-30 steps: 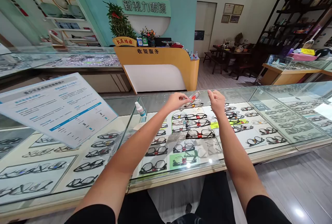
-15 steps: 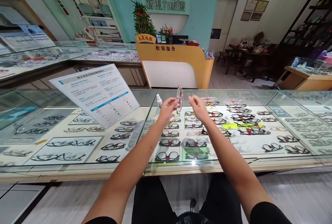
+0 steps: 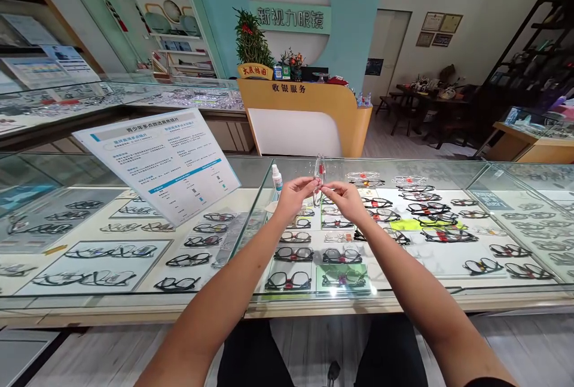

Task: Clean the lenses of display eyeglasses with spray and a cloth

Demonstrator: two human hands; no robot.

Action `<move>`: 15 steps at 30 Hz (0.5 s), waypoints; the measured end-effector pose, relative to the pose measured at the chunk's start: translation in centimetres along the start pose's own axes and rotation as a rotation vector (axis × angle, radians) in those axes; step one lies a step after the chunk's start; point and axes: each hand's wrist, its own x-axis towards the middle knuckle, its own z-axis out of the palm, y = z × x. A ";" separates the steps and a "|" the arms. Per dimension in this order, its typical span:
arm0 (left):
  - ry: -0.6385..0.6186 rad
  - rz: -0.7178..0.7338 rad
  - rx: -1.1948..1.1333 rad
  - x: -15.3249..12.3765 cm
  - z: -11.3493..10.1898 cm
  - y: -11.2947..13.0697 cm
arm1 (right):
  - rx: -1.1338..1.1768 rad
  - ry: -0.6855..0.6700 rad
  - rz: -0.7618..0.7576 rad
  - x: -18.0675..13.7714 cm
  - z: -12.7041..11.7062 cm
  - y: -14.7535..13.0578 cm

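A pair of glasses [image 3: 320, 164] with a thin, clear-looking frame and a red mark is held upright, edge-on to me, above the glass display case [image 3: 260, 309]. My left hand [image 3: 296, 197] pinches it from the left side. Fingers closed, my right hand [image 3: 345, 199] meets it from the right at the middle of the frame; whether a small part lies between those fingertips is too fine to make out. Just left of my left hand stands a white spray bottle [image 3: 277, 177]. Under the glass lie rows of glasses, among them a black-rimmed pair [image 3: 288, 280].
A printed sheet [image 3: 156, 162] stands tilted on the counter at the left. Beyond the case is a wooden cashier desk [image 3: 305, 100] with a potted plant [image 3: 252, 40]. Another glass case [image 3: 529, 136] stands at the far right.
My right hand has come left to the glasses, closing the gap between my hands. The glasses have turned more edge-on, and the camera view has shifted slightly.
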 end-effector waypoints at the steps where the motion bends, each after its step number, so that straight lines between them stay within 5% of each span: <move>1: 0.002 0.010 0.001 0.0 0.0 0.0 | -0.002 0.002 -0.014 0.0 -0.1 0.0; 9: 0.022 0.068 0.007 0.1 -0.1 0.0 | -0.074 0.021 -0.062 0.2 -1.2 -0.4; 15: 0.033 0.084 0.040 0.5 -0.7 -0.2 | -0.382 0.314 -0.177 0.3 -3.5 -0.6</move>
